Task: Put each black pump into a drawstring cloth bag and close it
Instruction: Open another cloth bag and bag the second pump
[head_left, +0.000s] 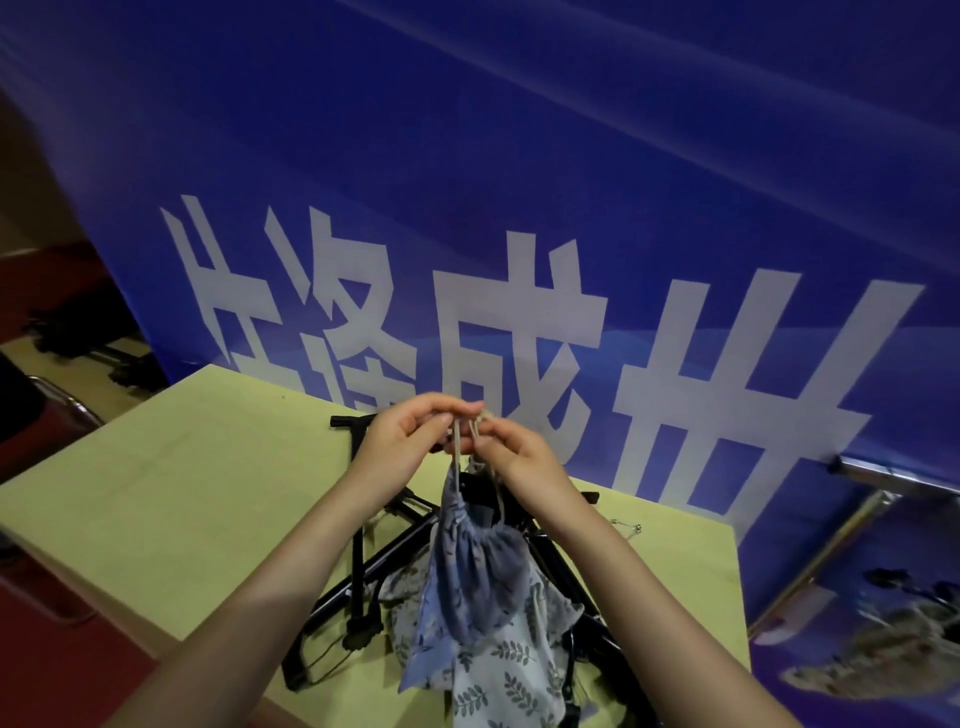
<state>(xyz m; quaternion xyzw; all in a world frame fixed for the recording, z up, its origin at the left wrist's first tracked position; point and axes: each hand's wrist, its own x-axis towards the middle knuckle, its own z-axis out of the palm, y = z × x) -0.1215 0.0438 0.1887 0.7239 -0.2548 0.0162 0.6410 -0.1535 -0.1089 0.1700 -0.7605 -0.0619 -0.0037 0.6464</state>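
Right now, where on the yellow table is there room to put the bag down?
The left half of the yellow table is bare, from its left edge up to the black pumps. A smaller bare strip lies along the far right edge, beside the blue banner. The middle is crowded: pumps and a white leaf-print bag lie beneath the blue bag both hands hold.

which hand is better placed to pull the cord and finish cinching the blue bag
Probably the right hand: it pinches the cord running straight down to the gathered mouth of the blue bag. The left hand pinches the other strand and can hold steady.
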